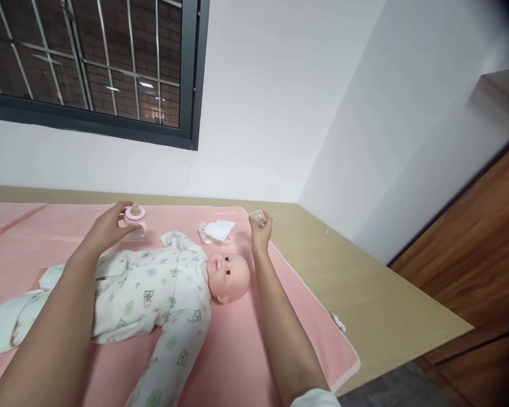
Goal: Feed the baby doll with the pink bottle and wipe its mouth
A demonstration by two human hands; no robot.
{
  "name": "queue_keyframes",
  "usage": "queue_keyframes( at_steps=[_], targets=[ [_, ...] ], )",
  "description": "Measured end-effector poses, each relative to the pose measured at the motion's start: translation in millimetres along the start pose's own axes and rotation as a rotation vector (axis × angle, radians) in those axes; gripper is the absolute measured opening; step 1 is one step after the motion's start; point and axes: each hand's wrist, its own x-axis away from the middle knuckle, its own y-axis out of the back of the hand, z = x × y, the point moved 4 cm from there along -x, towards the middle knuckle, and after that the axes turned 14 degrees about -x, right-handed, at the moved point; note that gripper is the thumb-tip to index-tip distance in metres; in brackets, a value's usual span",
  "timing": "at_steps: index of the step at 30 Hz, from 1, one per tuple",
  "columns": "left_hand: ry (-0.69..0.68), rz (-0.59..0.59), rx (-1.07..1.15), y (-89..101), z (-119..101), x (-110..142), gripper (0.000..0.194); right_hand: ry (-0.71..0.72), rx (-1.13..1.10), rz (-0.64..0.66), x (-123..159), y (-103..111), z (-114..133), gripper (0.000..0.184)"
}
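Note:
My left hand [110, 227] is wrapped around a small baby bottle [136, 217] with a pink collar and a clear teat pointing up. Between the fingers of my right hand [261, 233] is a clear plastic bottle cap [258, 217], apart from the bottle. A baby doll [165, 282] in white pyjamas with a bear print lies on its back between my arms, its bald head toward the right. Behind the doll's head, a pack of white wipes or tissues [217, 230] rests on the pink mat; its exact kind is unclear.
The pink mat [237, 350] covers much of a light wood surface [322, 265]. A crumpled white scrap [338, 323] lies by the mat's right edge. White walls and a barred window [89, 68] stand behind, with wooden panels [470, 254] at the right.

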Motion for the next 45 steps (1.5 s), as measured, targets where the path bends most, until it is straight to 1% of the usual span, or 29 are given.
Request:
queue_keyframes(
  at_steps=[1, 3, 5, 7, 9, 11, 13, 15, 18, 21, 24, 28, 31, 35, 40, 45],
  targets=[
    [-0.039, 0.006, 0.019, 5.8, -9, 3, 0.057, 0.011, -0.051, 0.045, 3, -8, 13, 0.072],
    [-0.12, 0.02, 0.056, 16.5, -28, 10, 0.061, 0.033, -0.145, 0.178, 15, -25, 42, 0.074],
    [-0.191, 0.02, 0.065, 24.2, -46, 16, 0.061, 0.043, -0.224, 0.323, 33, -41, 71, 0.077],
    [-0.265, -0.011, 0.066, 28.2, -63, 22, 0.058, 0.064, -0.288, 0.464, 56, -55, 95, 0.076],
    [-0.371, -0.052, 0.08, 29.2, -81, 27, 0.055, 0.076, -0.33, 0.578, 80, -66, 112, 0.071],
    [-0.472, -0.09, 0.077, 28.8, -96, 33, 0.054, 0.083, -0.356, 0.654, 102, -74, 120, 0.067],
    [-0.538, -0.107, 0.023, 28.1, -108, 40, 0.052, 0.099, -0.366, 0.686, 120, -80, 122, 0.061],
    [-0.566, -0.111, -0.053, 28.2, -116, 46, 0.052, 0.128, -0.358, 0.672, 131, -82, 121, 0.056],
    [-0.568, -0.103, -0.115, 29.7, -120, 52, 0.055, 0.167, -0.362, 0.613, 137, -81, 119, 0.051],
    [-0.549, -0.089, -0.126, 31.4, -121, 53, 0.059, 0.168, -0.393, 0.569, 136, -80, 119, 0.052],
    [-0.521, -0.04, -0.112, 32.0, -122, 55, 0.064, 0.116, -0.394, 0.57, 135, -81, 114, 0.057],
    [-0.508, 0.081, -0.012, 31.0, -126, 59, 0.071, 0.037, -0.421, 0.676, 137, -89, 104, 0.06],
    [-0.52, 0.064, -0.01, 33.1, -127, 60, 0.072, -0.018, -0.42, 0.744, 137, -91, 100, 0.057],
    [-0.577, 0.03, -0.023, 36.9, -126, 61, 0.069, -0.092, -0.394, 0.781, 134, -91, 99, 0.06],
    [-0.588, 0.022, -0.039, 38.2, -122, 58, 0.067, -0.128, -0.444, 0.772, 134, -92, 97, 0.066],
    [-0.576, 0.082, -0.007, 35.4, -120, 55, 0.068, -0.152, -0.439, 0.755, 134, -94, 89, 0.07]
  ],
)
